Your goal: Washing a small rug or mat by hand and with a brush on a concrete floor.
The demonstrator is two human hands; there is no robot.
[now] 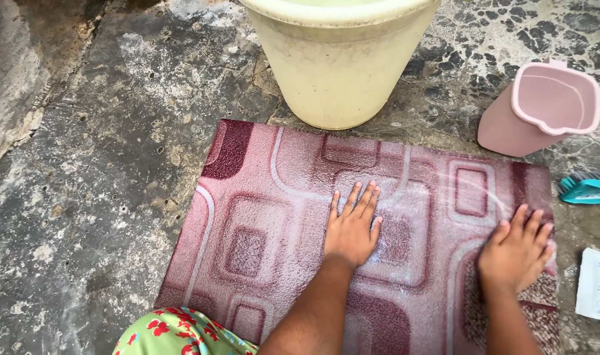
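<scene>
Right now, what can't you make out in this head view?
- Bucket: contents and rim cut off by the top edge.
- Teal brush: mostly beyond the right edge.
- White packet: cut off at right.
- Mat under left hand and right hand: covered.

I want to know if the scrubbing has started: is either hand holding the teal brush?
No: both the left hand and right hand press on the mat; the teal brush lies apart.

One head-worn camera looks steeply down from close above — onto the pink patterned mat [379, 230] and wet stone floor [96, 197]; no second view shares it.
</scene>
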